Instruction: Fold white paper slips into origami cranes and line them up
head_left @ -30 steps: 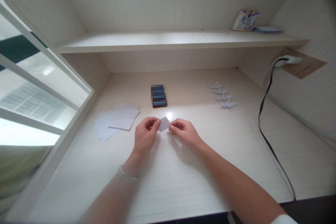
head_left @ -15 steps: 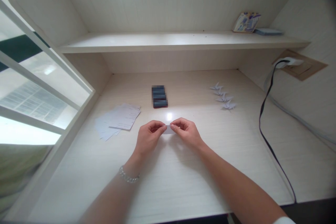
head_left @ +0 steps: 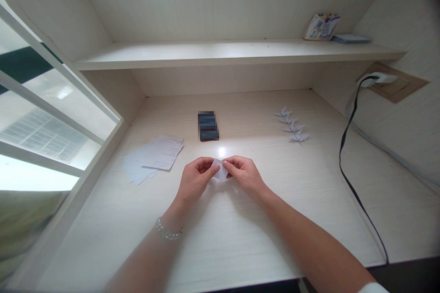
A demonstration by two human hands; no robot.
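Spreading across nearly the whole view, the pale bench (head_left: 237,247) carries everything close by, and the long shelf (head_left: 192,50) runs above its back. Over on the right the black cord (head_left: 340,160) trails down to the front edge. Left side now: printed sheets (head_left: 163,153) lying fanned and overlapping, just beyond the left hand (head_left: 195,176).

And here's the action! That left hand is closed to a pinch, thumb on top, gripping one side of the paper; the right hand (head_left: 245,174) mirrors it, thumb and fingertips nipped tight on the other side. Beyond them sits a dark block (head_left: 208,126), too blurred to make out, and off to the right come the paper birds (head_left: 292,127), one behind another in a line.

Smallest of all, the little white paper (head_left: 221,171), held between the two hands near the middle of the bench. Half a second ago it showed as a flat narrow strip; now it stands taller, set at an angle, with more of its face on show. That looks like a regrip or turn mid-fold; the creases are too small to read.
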